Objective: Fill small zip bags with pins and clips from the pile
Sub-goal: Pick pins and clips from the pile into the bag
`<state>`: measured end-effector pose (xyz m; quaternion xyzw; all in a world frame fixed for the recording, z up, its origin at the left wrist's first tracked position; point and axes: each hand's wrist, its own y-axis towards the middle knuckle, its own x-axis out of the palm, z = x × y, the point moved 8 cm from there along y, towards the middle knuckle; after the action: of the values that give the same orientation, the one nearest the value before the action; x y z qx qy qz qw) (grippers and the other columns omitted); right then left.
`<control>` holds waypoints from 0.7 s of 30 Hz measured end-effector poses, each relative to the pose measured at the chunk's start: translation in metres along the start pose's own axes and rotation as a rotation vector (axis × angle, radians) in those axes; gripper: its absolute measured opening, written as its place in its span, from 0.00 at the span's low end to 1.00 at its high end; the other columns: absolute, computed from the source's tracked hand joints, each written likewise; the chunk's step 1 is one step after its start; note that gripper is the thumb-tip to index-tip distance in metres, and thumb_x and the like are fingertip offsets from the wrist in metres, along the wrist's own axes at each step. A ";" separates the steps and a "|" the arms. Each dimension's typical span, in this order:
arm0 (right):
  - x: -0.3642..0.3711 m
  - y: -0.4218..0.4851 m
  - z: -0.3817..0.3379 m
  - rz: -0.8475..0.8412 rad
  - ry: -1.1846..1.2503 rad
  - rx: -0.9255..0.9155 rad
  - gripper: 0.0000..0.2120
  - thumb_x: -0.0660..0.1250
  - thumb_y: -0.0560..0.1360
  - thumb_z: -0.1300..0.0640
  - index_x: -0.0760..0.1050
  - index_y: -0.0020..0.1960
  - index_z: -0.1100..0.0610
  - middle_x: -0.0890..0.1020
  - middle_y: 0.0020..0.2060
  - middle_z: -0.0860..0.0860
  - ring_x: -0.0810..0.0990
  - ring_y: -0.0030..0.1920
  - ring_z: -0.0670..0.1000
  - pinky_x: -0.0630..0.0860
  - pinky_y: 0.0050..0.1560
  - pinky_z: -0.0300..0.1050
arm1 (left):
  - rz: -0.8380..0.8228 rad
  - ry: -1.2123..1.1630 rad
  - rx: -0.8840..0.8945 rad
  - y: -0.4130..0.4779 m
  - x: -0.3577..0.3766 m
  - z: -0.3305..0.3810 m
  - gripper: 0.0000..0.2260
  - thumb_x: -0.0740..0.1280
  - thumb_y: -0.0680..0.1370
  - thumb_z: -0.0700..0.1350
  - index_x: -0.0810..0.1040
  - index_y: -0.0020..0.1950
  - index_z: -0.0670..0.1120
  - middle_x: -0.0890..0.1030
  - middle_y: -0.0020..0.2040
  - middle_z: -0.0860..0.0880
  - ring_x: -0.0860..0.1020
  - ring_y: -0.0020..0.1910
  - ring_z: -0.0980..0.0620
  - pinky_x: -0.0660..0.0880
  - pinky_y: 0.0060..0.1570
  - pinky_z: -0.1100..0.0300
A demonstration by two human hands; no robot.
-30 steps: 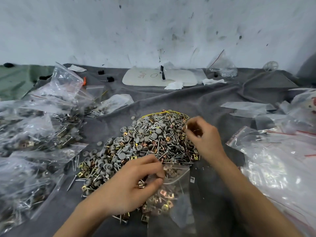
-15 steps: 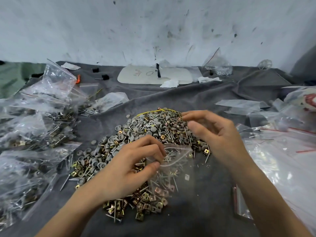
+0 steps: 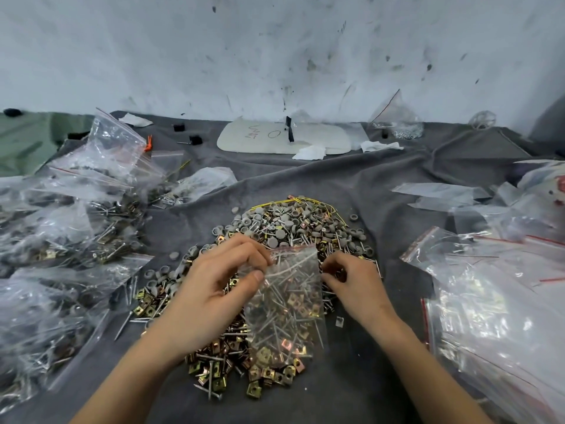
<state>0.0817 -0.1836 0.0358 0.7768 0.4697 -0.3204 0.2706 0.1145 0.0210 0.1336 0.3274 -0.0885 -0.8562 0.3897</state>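
A pile of grey-capped pins, nails and brass clips (image 3: 293, 228) lies on the grey cloth in the middle. A small clear zip bag (image 3: 290, 298) with a red-lined mouth lies over the pile's near part, holding pins and brass clips. My left hand (image 3: 214, 289) pinches the bag's upper left edge between thumb and fingers. My right hand (image 3: 351, 280) rests at the bag's right edge on the pile, its fingers curled over small parts; what they hold is hidden.
Filled zip bags (image 3: 61, 240) are heaped on the left. Empty zip bags (image 3: 495, 289) lie stacked on the right. A white pad (image 3: 253, 139), tissues and small black parts sit at the back by the wall. Grey cloth (image 3: 351, 393) covers the table.
My right hand has come down from above the pile to the bag's right side. The bag now lies flatter and fuller over the clips, with my left hand still at its mouth.
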 end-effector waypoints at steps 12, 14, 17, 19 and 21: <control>0.005 0.002 0.008 0.103 0.185 0.228 0.10 0.71 0.70 0.59 0.75 0.47 0.49 0.79 0.36 0.43 0.78 0.36 0.44 0.71 0.35 0.41 | -0.011 0.071 0.021 -0.002 0.004 0.005 0.07 0.61 0.75 0.50 0.77 0.42 0.49 0.79 0.49 0.53 0.77 0.49 0.60 0.68 0.48 0.74; -0.011 0.002 0.004 0.172 0.353 0.236 0.08 0.71 0.70 0.63 0.77 0.43 0.51 0.80 0.35 0.45 0.78 0.37 0.46 0.72 0.37 0.39 | -0.021 0.116 0.047 -0.002 0.003 0.006 0.09 0.62 0.75 0.50 0.78 0.42 0.47 0.79 0.50 0.54 0.77 0.51 0.57 0.68 0.50 0.72; -0.052 -0.002 -0.023 0.256 0.642 0.126 0.08 0.71 0.71 0.65 0.80 0.39 0.52 0.82 0.34 0.47 0.78 0.37 0.43 0.75 0.40 0.36 | -0.044 0.149 0.083 -0.003 0.004 0.010 0.10 0.62 0.76 0.49 0.79 0.42 0.45 0.79 0.50 0.53 0.77 0.52 0.56 0.69 0.52 0.70; -0.080 -0.010 -0.054 0.264 0.762 -0.023 0.07 0.71 0.71 0.63 0.81 0.40 0.52 0.83 0.34 0.46 0.78 0.36 0.40 0.74 0.38 0.31 | -0.059 0.150 0.095 -0.002 0.007 0.014 0.09 0.63 0.76 0.48 0.79 0.42 0.45 0.79 0.51 0.54 0.77 0.53 0.57 0.68 0.52 0.71; -0.099 -0.022 -0.087 0.228 0.793 -0.200 0.07 0.72 0.71 0.63 0.81 0.41 0.52 0.83 0.36 0.46 0.79 0.38 0.41 0.75 0.41 0.32 | -0.068 0.151 0.123 -0.001 0.011 0.020 0.08 0.63 0.76 0.47 0.79 0.43 0.46 0.78 0.51 0.54 0.77 0.53 0.57 0.68 0.52 0.72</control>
<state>0.0478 -0.1670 0.1641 0.8569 0.4772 0.0825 0.1767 0.0964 0.0117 0.1432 0.4173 -0.1002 -0.8347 0.3452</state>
